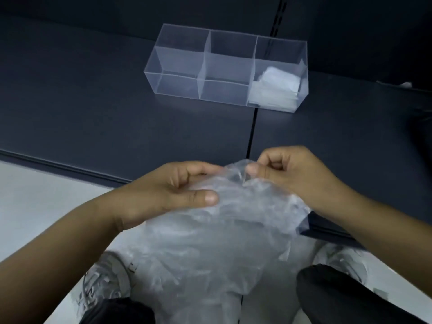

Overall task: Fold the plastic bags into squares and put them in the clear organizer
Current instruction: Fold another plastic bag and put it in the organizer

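Dark desk (93, 118) panels, split by a thin black seam, fill the space ahead of me, with pale floor (35, 206) below the near edge. Toward the far edge, straddling the seam, stands the clear organizer (180, 64), a long box of frosted, see-through walls divided into three compartments in a row. Its right compartment holds a stack of folded bags (275, 85), flat milky-white squares piled one on another; the left and middle ones show only their walls.

At the near edge, between my hands, is the plastic bag (222, 242): thin, transparent, crumpled and creased all over, catching the light in whitish streaks. Its top rises just over the desk's near edge while the rest hangs down toward my lap, above my knees and pale shoes (105, 277).

On my left hand (163, 195), the thumb and the fingers (201, 170) pinch the bag's upper left side. My right hand (297, 176) has its fingers curled tight, pinching the bag's top edge between thumb and forefinger.
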{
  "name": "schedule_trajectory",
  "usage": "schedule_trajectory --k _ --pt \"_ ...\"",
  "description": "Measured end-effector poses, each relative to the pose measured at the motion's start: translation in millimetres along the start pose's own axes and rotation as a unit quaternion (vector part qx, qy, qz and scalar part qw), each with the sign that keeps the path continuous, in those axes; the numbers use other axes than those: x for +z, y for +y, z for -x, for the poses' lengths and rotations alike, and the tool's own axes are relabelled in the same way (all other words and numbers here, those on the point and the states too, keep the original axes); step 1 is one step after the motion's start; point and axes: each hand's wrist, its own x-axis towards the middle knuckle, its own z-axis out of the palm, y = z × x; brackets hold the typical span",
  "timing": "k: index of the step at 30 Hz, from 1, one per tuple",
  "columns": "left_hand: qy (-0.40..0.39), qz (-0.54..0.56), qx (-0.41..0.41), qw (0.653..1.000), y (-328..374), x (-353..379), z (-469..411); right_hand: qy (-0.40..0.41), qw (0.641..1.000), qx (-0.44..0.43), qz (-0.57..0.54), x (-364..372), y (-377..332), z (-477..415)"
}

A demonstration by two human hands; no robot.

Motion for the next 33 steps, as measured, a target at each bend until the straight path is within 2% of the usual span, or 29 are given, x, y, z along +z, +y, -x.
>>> schedule_trajectory --k 4,6,7,11,14,16,18,21,22,24,26,28,29,32,33 --pt "0.201 -0.022 -0.022 0.979 -5 -7 -21 0.112 0.992 0.045 0.021 -29 13 -19" --pt "0.269 -0.018 -0.029 0.963 -10 -10 -29 0.173 0.983 0.034 0.045 -41 17 -21" --pt "0.285 -0.015 -0.033 0.958 -12 -11 -31 0.173 0.983 0.022 0.055 -43 18 -19" --pt "0.308 0.014 -0.038 0.950 -19 -11 -33 0.069 0.985 -0.012 0.156 -28 21 -10" --pt "0.317 0.005 -0.047 0.947 -22 -7 -34 0.091 0.984 -0.007 0.155 -12 27 -16" --pt "0.350 -0.082 -0.042 0.932 -22 -6 -33 0.115 0.984 -0.033 0.131 -10 21 -23" --pt "0.352 -0.225 0.011 0.909 -11 -4 -31 0.101 0.983 -0.091 0.125 -12 9 -26" --pt "0.259 -0.328 0.144 0.897 20 4 -32 0.032 0.983 -0.155 0.095 -10 -15 -28" --pt "0.238 -0.310 0.167 0.905 28 7 -34 0.009 0.985 -0.161 0.062 -9 -21 -30" --pt "0.229 -0.190 0.192 0.935 40 14 -39 0.007 0.989 -0.144 -0.014 -8 -28 -33" --pt "0.271 -0.074 0.199 0.939 45 16 -41 0.061 0.992 -0.085 -0.066 -9 -27 -37" --pt "0.312 -0.003 0.179 0.933 43 12 -39 0.098 0.991 -0.021 -0.086 -12 -19 -37" --pt "0.318 0.030 0.161 0.934 40 10 -39 0.084 0.993 -0.003 -0.082 -15 -14 -35" --pt "0.297 0.145 0.102 0.938 34 6 -38 -0.068 0.997 -0.002 -0.017 -11 -7 -29" --pt "0.291 0.188 0.085 0.934 33 5 -38 -0.085 0.996 -0.004 0.004 -8 -5 -28"
